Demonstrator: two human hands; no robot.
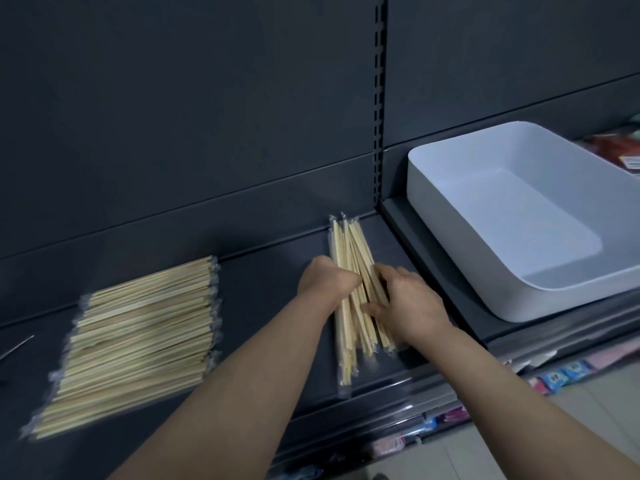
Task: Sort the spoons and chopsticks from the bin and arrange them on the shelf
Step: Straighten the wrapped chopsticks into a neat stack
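A loose bundle of wrapped wooden chopsticks [349, 244] lies on the dark shelf [263, 285], pointing away from me. My left hand [323, 280] grips the bundle from its left side, fingers curled round it. My right hand [408, 299] holds it from the right, thumb and fingers wrapped on the sticks. A large neat stack of wrapped chopsticks [138, 341] lies further left on the same shelf. The white bin [450, 209] stands on the neighbouring shelf to the right, and its inside shows nothing. No spoons are in view.
The dark back panel [207, 116] rises behind the shelf, with a slotted upright [379, 98] between the two bays. Colourful packets [561, 375] fill lower shelves at the right. A thin metal object [17, 346] pokes in at the left edge.
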